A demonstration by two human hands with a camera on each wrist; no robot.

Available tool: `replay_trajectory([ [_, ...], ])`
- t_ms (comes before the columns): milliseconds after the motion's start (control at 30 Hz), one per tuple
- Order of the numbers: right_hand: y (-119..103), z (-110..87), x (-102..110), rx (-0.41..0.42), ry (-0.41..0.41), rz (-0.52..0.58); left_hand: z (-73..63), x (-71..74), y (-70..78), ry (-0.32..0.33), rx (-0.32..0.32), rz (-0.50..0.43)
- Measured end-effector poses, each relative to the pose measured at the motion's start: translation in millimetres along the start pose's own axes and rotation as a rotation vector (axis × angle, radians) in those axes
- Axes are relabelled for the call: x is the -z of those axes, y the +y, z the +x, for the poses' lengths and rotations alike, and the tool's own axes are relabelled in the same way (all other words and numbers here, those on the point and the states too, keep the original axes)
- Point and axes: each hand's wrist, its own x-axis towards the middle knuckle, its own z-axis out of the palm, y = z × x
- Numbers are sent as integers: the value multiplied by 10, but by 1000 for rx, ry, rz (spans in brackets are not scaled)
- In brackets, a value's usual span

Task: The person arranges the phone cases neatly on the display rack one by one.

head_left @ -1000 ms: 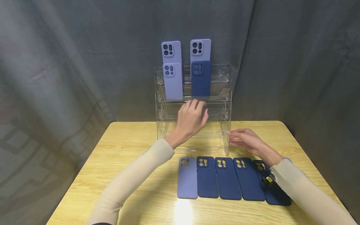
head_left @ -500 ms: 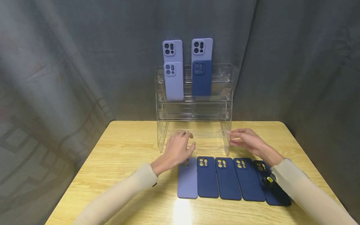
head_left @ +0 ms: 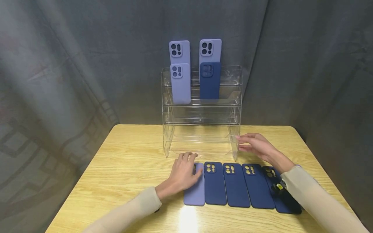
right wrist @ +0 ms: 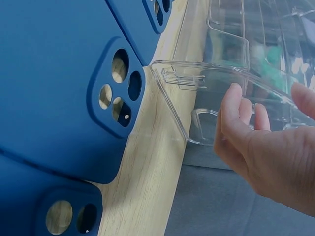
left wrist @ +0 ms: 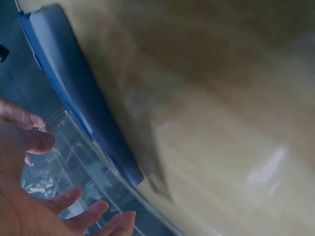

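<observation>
My left hand (head_left: 183,171) is over the lilac phone case (head_left: 194,194) at the left end of a row on the table, covering part of its camera cutouts. Its fingers are spread and loosely bent, with no grip visible; contact with the case cannot be told. My right hand (head_left: 257,146) is at the right side of the clear acrylic rack (head_left: 201,121), fingertips touching or very near its side panel. In the right wrist view its thumb and fingers stand apart. Two lilac cases stand on the top tier; below are a lilac case (head_left: 181,87) and a dark blue case (head_left: 210,85).
Several dark blue phone cases (head_left: 215,189) lie side by side to the right of the lilac one; the right sleeve overlaps the last. Wooden table (head_left: 125,161) extends left of the row. A grey curtain (head_left: 131,64) hangs behind and at both sides.
My left hand has come down from the rack's middle tiers, below the dark blue case, to the lilac case on the table. My right hand has stayed by the rack's side.
</observation>
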Motion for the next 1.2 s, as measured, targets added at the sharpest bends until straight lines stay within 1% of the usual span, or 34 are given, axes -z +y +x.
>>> replay_trajectory([
  [67, -6, -1, -2, -1, -1, -1, -31, -19, 12, -16, 9, 5],
  [200, -12, -3, -1, 1, -3, 12, -99, -51, 56, -74, 29, 13],
  [333, -7, 1, 12, 3, -4, 24, -150, -87, 114, -115, 34, 34],
  [633, 17, 19, 27, 18, -12, 26, -179, -143, 186, -147, 34, 95],
  [700, 18, 18, 22, 18, -11, 27, -182, -150, 196, -154, 31, 100],
  [933, 8, 7, 4, 20, -7, 42, -175, -146, 227, -169, 38, 73],
  [1200, 21, 11, 5, 13, -4, 35, -147, -150, 248, -187, 39, 124],
])
